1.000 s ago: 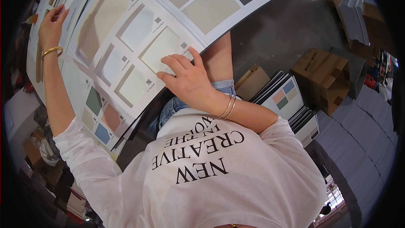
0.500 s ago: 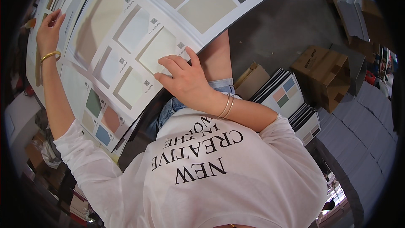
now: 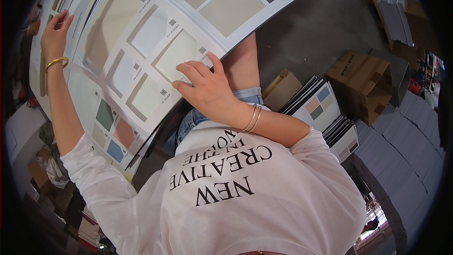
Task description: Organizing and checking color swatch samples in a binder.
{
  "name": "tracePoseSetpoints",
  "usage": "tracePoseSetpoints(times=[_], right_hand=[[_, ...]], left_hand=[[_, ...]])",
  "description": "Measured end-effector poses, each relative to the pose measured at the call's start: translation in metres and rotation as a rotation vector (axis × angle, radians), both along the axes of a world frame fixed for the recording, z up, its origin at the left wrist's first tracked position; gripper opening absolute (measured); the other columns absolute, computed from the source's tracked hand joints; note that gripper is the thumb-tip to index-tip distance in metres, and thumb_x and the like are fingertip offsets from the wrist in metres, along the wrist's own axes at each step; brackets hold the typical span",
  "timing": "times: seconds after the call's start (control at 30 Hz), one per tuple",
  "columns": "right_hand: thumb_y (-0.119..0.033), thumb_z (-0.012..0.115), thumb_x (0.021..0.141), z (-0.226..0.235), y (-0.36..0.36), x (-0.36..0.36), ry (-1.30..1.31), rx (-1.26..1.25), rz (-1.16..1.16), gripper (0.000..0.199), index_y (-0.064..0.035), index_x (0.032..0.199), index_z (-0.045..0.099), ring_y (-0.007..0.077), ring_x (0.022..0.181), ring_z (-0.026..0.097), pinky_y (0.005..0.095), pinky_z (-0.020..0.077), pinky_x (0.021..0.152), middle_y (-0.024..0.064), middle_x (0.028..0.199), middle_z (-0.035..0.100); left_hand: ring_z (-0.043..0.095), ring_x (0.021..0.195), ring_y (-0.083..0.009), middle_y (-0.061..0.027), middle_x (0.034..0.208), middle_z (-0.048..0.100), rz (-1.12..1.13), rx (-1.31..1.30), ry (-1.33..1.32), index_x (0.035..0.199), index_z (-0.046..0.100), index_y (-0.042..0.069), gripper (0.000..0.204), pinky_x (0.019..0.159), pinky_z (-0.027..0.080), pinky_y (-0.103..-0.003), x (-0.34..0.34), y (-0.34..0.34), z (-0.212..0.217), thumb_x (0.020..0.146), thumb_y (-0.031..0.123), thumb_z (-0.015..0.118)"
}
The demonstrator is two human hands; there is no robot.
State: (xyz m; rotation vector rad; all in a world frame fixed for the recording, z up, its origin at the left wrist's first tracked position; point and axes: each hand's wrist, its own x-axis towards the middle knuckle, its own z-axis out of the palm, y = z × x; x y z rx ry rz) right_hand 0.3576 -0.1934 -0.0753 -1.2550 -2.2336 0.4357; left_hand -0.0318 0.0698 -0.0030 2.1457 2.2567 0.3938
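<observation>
Sheets of large white card printed with pale colour swatches (image 3: 155, 52) lie fanned in a stack across the person's lap, the top one bowing upward toward its far edge. Right hand (image 3: 207, 87) rests flat on the near edge of the top sheet, fingers loosely spread and pressing it down, pinching nothing. Left hand (image 3: 55, 38), a gold bangle at the wrist, sits at the far left corner of the stack with fingers half curled on a sheet edge; whether it grips the edge I cannot tell. Sorting looks mid-way to me: several sheets are splayed, none set aside. On the grey floor stand more swatch boards (image 3: 325, 108) and a brown cardboard box (image 3: 361, 82).
</observation>
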Motion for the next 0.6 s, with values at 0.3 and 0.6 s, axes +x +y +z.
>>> tracePoseSetpoints(times=[0.3,0.6], right_hand=[[-0.012,0.064,0.083,-0.0014,-0.0015,0.0012,-0.001,0.016,0.007,0.022,-0.0165,0.104,0.071,0.0221,0.118,0.056,0.0609,0.0298,0.109,0.0042,0.119,0.062],[-0.012,0.064,0.082,-0.0021,-0.002,0.0003,-0.017,0.029,0.004,0.026,-0.0177,0.106,0.071,0.0208,0.116,0.057,0.061,0.0295,0.109,0.0019,0.113,0.062]], left_hand=[[0.067,0.091,-0.0119,-0.0006,0.109,0.076,0.017,0.001,0.003,0.121,0.075,0.016,0.036,0.085,0.052,-0.028,0.0042,-0.0026,0.0014,0.09,0.034,0.076],[0.068,0.093,-0.012,-0.0003,0.11,0.076,0.015,0.005,-0.024,0.122,0.074,0.016,0.036,0.087,0.052,-0.027,0.0033,-0.0015,0.0001,0.09,0.033,0.077]])
